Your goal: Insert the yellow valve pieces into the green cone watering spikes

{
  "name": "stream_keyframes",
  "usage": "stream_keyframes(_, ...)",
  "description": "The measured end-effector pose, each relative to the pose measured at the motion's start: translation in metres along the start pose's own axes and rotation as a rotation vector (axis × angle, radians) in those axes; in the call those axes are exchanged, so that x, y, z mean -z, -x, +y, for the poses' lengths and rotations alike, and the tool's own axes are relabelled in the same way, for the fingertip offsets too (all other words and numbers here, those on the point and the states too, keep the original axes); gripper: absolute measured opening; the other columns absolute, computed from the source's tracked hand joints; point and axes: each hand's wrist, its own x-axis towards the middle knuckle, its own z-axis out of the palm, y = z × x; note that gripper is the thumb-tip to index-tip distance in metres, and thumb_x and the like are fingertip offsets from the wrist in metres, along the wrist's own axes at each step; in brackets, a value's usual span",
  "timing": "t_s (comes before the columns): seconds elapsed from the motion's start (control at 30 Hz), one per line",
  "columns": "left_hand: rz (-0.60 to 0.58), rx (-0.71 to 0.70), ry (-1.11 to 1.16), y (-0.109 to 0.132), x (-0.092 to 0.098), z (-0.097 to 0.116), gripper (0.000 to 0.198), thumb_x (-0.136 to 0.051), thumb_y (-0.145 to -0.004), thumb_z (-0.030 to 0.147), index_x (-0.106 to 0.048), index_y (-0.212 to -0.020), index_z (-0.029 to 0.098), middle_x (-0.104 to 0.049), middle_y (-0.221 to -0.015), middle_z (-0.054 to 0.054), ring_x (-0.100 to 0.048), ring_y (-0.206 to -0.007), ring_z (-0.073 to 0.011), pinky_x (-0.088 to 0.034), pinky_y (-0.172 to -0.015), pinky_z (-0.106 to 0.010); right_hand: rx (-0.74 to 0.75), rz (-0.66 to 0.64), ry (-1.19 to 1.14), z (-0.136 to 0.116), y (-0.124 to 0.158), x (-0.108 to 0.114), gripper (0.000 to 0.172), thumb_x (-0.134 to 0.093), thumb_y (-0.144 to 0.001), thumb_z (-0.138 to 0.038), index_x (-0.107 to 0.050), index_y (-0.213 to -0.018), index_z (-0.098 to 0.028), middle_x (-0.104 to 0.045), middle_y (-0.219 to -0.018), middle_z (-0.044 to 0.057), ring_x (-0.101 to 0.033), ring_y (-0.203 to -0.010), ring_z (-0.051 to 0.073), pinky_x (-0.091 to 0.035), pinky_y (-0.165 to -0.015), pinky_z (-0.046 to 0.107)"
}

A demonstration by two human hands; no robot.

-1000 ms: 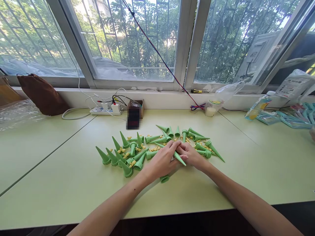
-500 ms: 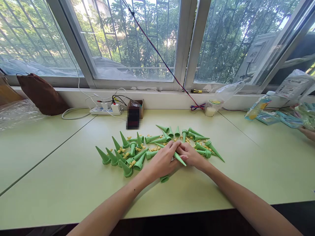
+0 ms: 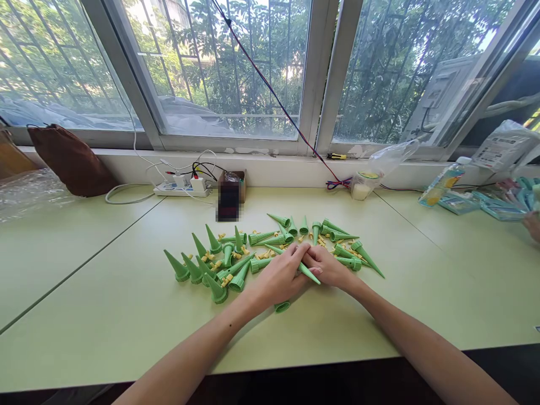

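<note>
Left hand [image 3: 280,275] and right hand [image 3: 331,267] are meeting around a green tapered plastic spike [image 3: 309,273].
Fingers are overlapping, hiding whether either hand is pinching it; its tip is pointing near and right. Farther left, green plastic cones [image 3: 179,271] are standing on broad ends, likely for stability, small yellow plastic pieces [image 3: 226,280] lying among them.

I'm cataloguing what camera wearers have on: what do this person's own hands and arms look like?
The left hand and right hand are ungloved, and no watch or bracelet shows. Both forearms are sleeveless; the left bears a small dark spot.
</note>
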Motion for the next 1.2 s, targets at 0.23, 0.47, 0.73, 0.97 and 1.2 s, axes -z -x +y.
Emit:
stream_keyframes(0.23, -0.005, 0.003, -0.014, 0.0007, 0.0000, 0.0002, 0.038, -0.047, -0.094, 0.040, -0.046, -0.128, 0.023, -0.057, -0.110, -0.009, -0.059, -0.092, -0.0236, -0.048, -0.082, -0.038, 0.013, -0.002, 0.017, -0.0002, -0.0002, 0.0009, 0.040, -0.044, -0.091, -0.047, -0.039, -0.064, -0.019, -0.034, -0.059, -0.004, -0.028, -0.056, 0.010, -0.025, -0.049, 0.024)
stream_keyframes(0.47, -0.049, 0.029, -0.044, 0.0008, 0.0014, 0.0007, 0.039, -0.048, -0.093, 0.033, -0.043, -0.130, 0.023, -0.057, -0.110, -0.009, -0.060, -0.095, -0.0250, -0.048, -0.081, -0.038, 0.010, -0.015, 0.028, -0.0007, 0.0007, 0.0015, 0.038, -0.044, -0.091, -0.047, -0.042, -0.067, -0.018, -0.038, -0.062, -0.003, -0.031, -0.058, 0.011, -0.028, -0.052, 0.024)
stream_keyframes(0.73, -0.046, 0.033, -0.031, 0.0011, 0.0010, 0.0002, 0.039, -0.049, -0.091, 0.030, -0.043, -0.129, 0.024, -0.056, -0.111, -0.009, -0.060, -0.100, -0.0254, -0.048, -0.085, -0.037, 0.009, -0.012, 0.009, -0.0036, 0.0014, 0.0025, 0.038, -0.046, -0.090, -0.047, -0.040, -0.065, -0.019, -0.039, -0.063, -0.003, -0.031, -0.060, 0.011, -0.028, -0.052, 0.024)
stream_keyframes(0.97, -0.056, 0.025, -0.034, 0.0009, 0.0023, 0.0014, 0.040, -0.048, -0.092, 0.031, -0.042, -0.130, 0.024, -0.056, -0.112, -0.009, -0.059, -0.099, -0.0253, -0.047, -0.085, -0.038, 0.005, -0.019, 0.017, -0.0041, 0.0015, 0.0022, 0.035, -0.046, -0.090, -0.043, -0.039, -0.065, -0.018, -0.038, -0.062, -0.003, -0.030, -0.059, 0.011, -0.026, -0.051, 0.024)
stream_keyframes(1.2, -0.063, 0.031, -0.034, 0.0009, 0.0029, 0.0025, 0.040, -0.048, -0.092, 0.031, -0.041, -0.131, 0.024, -0.057, -0.112, -0.009, -0.059, -0.097, -0.0253, -0.047, -0.083, -0.038, 0.015, -0.029, 0.013, -0.0043, 0.0018, 0.0026, 0.033, -0.045, -0.091, -0.041, -0.041, -0.067, -0.018, -0.038, -0.062, -0.003, -0.031, -0.059, 0.011, -0.027, -0.051, 0.023)
